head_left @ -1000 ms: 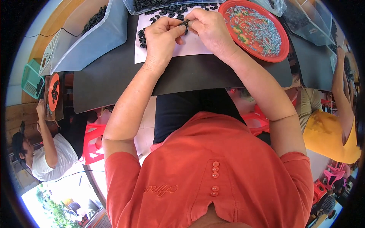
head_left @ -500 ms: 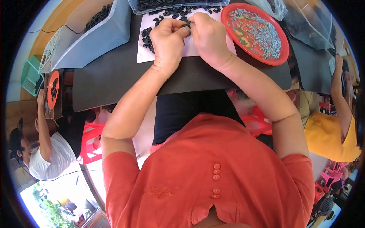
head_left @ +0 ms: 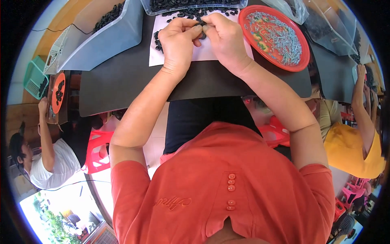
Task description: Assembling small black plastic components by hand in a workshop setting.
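Over a sheet of white paper, the fingertips of my left hand and my right hand come together. Both are closed in a pinch on a small black part. A dark rounded bit shows just below the fingertips; whether it belongs to the same part, I cannot tell. More loose black parts lie on the paper, left of my left hand and beyond both hands. My fingers hide much of the held part.
A red plate of small silvery pieces stands to the right. Beyond the paper is a clear tub of black parts; a large grey bin stands left. Co-workers sit on both sides, one in white, one in yellow.
My hands stay close together over the paper with a slight shift of the fingers. A dark rounded bit now shows more plainly below my fingertips. The whole view has moved slightly.
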`<state>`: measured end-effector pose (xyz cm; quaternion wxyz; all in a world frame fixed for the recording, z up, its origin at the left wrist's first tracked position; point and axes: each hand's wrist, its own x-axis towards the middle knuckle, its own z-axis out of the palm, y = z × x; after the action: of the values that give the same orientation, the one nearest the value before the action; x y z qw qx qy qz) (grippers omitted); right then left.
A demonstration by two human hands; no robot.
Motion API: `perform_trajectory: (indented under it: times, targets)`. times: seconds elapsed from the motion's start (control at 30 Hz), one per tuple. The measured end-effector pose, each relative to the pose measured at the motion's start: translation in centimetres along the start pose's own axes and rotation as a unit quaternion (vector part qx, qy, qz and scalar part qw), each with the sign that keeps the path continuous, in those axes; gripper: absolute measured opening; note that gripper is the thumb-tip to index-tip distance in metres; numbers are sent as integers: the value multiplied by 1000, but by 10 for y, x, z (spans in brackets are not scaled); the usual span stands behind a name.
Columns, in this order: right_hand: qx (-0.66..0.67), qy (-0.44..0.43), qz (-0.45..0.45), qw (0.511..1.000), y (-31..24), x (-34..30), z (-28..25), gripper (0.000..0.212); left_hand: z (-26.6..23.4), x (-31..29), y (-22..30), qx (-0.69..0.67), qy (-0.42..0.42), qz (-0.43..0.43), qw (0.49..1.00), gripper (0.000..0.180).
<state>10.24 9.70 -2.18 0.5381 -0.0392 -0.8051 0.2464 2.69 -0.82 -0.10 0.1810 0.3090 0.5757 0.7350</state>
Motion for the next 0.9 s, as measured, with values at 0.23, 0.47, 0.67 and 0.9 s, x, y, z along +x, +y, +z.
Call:
perform_trajectory:
  times: [0.23, 0.47, 0.67, 0.9]
  targets:
    - [-63, -27, 13, 998, -12, 9, -8, 21, -12, 12, -1, -116, -6, -60, 991, 10]
    - [-185, -15, -153, 971, -1, 13, -11, 20, -10, 13, -1, -123, -37, -108, 986, 8]
    - [-192, -47, -184, 963, -8, 6, -9, 20, -16, 10, 0, -91, -78, -80, 990, 6]
    - [-60, -39, -141, 987, -8, 11, -11, 16, -20, 9, 14, -62, -77, -37, 994, 6]
